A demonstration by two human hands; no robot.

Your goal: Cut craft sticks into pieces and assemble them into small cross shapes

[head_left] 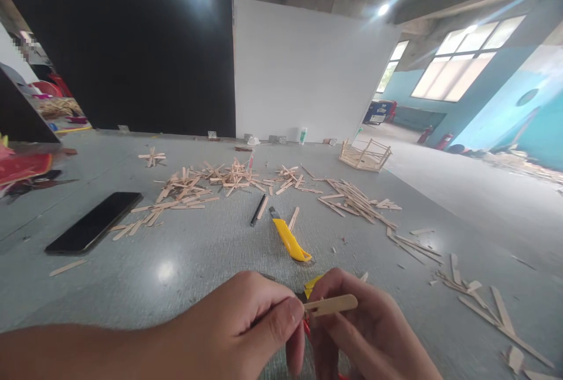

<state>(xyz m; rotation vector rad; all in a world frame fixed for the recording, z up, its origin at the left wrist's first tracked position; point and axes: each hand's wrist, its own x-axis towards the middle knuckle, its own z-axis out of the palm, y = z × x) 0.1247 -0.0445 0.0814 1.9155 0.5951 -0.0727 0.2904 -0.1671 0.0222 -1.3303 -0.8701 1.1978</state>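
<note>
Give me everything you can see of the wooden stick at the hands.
The stick is flat, narrow and pale, apparently wood, with a rounded right end. It slants slightly up to the right, above the table. The left hand hides its left end under the thumb; the right hand is close around the exposed part. A small dark gap shows near the left thumb, its nature unclear.

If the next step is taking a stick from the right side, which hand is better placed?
Probably the right hand: the loose sticks lie on its side, while the left hand, pinching the held stick, would have to cross over.
</note>
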